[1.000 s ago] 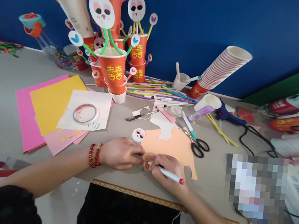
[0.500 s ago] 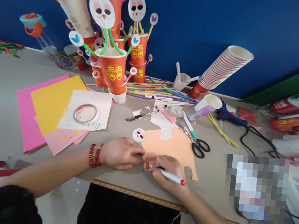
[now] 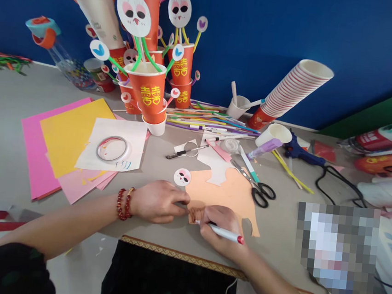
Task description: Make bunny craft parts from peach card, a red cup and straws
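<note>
For clean brown outlines, the peach paper, flat on the table, wants firm pinning — the left hand, loosely open and gripping nothing, has fingertips at its edge — while the right hand pinches the red-ended white marker near its tip.

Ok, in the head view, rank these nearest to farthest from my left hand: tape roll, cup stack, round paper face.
1. Round paper face: just beyond your left hand, slightly right.
2. Tape roll: forward and to the left.
3. Cup stack: far back, right.
</note>
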The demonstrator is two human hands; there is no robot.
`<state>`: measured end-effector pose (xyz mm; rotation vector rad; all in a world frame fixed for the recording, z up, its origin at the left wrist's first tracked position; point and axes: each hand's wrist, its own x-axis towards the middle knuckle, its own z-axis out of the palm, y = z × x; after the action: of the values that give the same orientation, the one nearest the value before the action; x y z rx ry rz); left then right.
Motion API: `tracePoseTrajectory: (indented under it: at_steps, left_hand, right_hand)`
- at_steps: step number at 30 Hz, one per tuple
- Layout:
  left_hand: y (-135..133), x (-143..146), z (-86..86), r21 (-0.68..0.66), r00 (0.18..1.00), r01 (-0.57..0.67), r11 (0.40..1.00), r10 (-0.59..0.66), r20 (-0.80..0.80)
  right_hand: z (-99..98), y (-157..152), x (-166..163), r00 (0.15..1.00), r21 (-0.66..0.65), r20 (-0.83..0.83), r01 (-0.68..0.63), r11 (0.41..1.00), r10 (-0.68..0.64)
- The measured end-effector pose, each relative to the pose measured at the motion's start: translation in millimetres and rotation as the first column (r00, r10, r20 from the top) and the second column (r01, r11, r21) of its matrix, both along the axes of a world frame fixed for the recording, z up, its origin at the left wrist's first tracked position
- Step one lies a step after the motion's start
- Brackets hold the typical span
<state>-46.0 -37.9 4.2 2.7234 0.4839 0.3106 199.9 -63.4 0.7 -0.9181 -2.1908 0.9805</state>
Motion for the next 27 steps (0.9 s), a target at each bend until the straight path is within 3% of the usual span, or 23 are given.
tracePoseTrajectory:
  at_steps: [11,17,27]
  left_hand:
    - [-0.1,0.0,-0.5,0.000,1.000,-0.001,1.000,0.001,-0.007]
    - [-0.1,-0.3,-1.8,-0.009,1.000,0.001,1.000,-0.001,-0.002]
    - [-0.1,-0.2,0.0,0.009,1.000,0.001,1.000,-0.001,0.004]
  right_hand:
    - [3.6,1.2,-2.1,0.999,0.087,-0.046,0.006,0.996,-0.002]
    - [2.8,0.2,-3.1,0.991,-0.060,-0.131,0.005,0.998,-0.013]
    - [0.0,0.4,-0.6,0.999,0.021,-0.044,-0.008,1.000,0.009]
